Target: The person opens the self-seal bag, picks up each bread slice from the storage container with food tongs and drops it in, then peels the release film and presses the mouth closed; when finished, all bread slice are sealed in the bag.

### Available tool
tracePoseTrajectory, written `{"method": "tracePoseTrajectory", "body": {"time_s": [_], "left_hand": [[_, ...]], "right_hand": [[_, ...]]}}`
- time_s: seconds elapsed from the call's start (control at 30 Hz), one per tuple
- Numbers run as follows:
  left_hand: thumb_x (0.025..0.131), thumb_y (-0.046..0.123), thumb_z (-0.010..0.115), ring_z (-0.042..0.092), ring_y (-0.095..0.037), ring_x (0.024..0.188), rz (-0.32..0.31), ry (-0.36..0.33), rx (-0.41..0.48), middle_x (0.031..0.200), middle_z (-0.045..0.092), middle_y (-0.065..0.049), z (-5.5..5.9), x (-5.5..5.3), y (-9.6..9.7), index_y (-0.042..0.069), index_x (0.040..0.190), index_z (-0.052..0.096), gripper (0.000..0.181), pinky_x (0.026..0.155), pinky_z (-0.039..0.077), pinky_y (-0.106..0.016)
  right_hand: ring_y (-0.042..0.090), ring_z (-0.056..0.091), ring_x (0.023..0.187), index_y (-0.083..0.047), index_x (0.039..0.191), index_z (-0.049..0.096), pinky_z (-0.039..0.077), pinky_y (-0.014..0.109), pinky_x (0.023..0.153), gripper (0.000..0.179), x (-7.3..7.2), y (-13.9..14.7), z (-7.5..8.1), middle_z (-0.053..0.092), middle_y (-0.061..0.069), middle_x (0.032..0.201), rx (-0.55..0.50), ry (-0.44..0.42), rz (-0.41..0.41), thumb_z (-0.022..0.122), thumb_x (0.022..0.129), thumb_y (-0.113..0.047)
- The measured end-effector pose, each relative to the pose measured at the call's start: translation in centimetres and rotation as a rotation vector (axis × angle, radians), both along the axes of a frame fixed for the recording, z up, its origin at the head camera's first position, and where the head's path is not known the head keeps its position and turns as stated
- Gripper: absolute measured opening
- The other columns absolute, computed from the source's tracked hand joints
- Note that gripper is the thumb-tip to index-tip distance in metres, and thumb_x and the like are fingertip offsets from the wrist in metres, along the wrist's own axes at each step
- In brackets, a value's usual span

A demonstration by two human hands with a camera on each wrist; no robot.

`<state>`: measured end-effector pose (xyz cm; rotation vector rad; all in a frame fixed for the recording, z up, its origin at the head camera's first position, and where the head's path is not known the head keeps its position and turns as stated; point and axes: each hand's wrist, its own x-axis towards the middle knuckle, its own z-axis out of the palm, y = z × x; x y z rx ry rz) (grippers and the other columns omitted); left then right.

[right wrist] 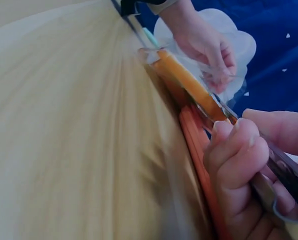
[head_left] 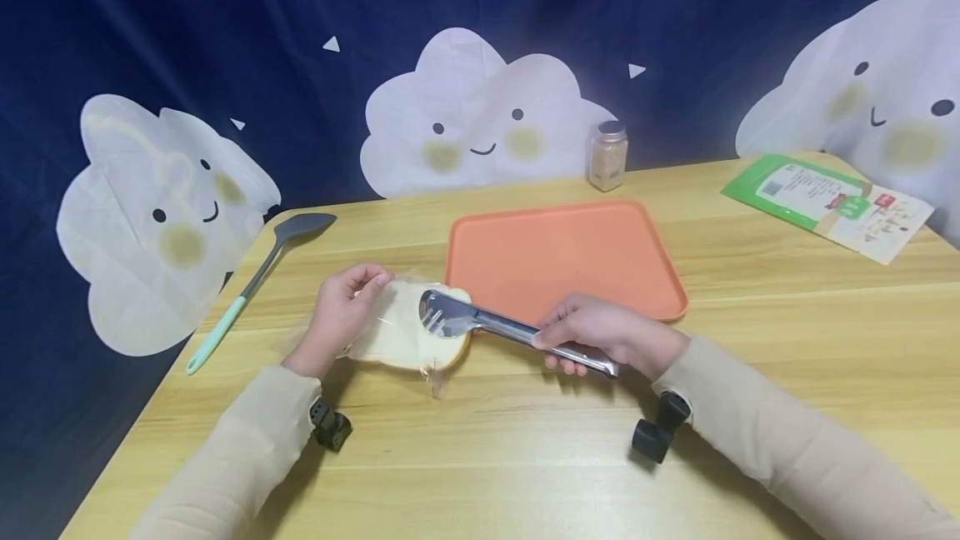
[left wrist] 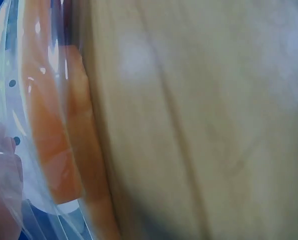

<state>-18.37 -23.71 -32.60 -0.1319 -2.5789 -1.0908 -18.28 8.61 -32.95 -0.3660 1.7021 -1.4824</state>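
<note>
Sliced white bread (head_left: pixel 401 332) in a clear plastic bag lies left of centre in the head view, its right end overlapping the tray's near left corner. My left hand (head_left: pixel 347 307) pinches the bag's plastic (left wrist: pixel 4 165) at the upper edge, thumb against fingers. My right hand (head_left: pixel 600 332) grips metal tongs (head_left: pixel 517 329) by the handle, the slotted head lying over the face of the bread. In the right wrist view the brown crust (right wrist: pixel 189 82) shows beyond the fingers that hold the tongs. The lower arm of the tongs is hidden behind the bread.
An orange tray (head_left: pixel 562 248) sits behind the hands. Along the left edge of the wooden table lies a spatula (head_left: pixel 255 282) with a mint handle. A spice jar (head_left: pixel 608 157) stands at the back, and a green and white packet (head_left: pixel 828 202) lies at the far right.
</note>
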Motion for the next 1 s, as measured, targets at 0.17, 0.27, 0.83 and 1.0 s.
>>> {"method": "tracePoseTrajectory", "body": {"time_s": [0.17,0.27,0.83,1.0], "left_hand": [[0.09,0.015,0.061,0.058,-0.01,0.085,-0.049,-0.025,0.014,0.094,0.069,-0.015,0.1,0.2,0.3,0.0,0.089,0.068,0.017,0.077,0.044,-0.022],[0.09,0.015,0.061,0.057,-0.016,0.092,-0.085,-0.055,0.018,0.097,0.068,-0.014,0.0,0.1,0.3,0.001,0.09,0.068,0.016,0.081,0.044,-0.026],[0.089,0.006,0.06,0.052,-0.002,0.074,-0.088,0.006,0.164,0.087,0.066,-0.019,-0.1,0.0,1.3,-0.006,0.086,0.066,0.013,0.066,0.043,-0.013],[0.089,0.005,0.059,0.052,0.0,0.075,-0.099,0.005,0.163,0.089,0.066,-0.021,-0.1,0.2,1.5,-0.006,0.087,0.065,0.013,0.069,0.043,-0.013]], "right_hand": [[0.006,0.049,0.046,0.013,0.096,0.056,0.041,0.016,0.042,0.023,0.2,0.2,-0.6,0.058,0.003,0.062,-0.033,-0.022,-0.028,0.056,0.087,-0.008],[0.006,0.049,0.046,0.012,0.095,0.053,0.041,0.016,0.042,0.021,0.3,-0.1,-0.7,0.057,0.003,0.063,-0.07,-0.055,-0.056,0.054,0.089,-0.008],[0.008,0.047,0.046,0.011,0.099,0.055,0.04,0.018,0.042,0.022,0.0,-4.0,-0.3,0.055,0.005,0.062,-0.015,-0.001,-0.089,0.054,0.09,-0.008],[0.008,0.047,0.046,0.011,0.102,0.056,0.041,0.018,0.042,0.023,-0.1,-4.6,-0.3,0.055,0.005,0.063,0.008,0.009,-0.097,0.054,0.09,-0.008]]}}
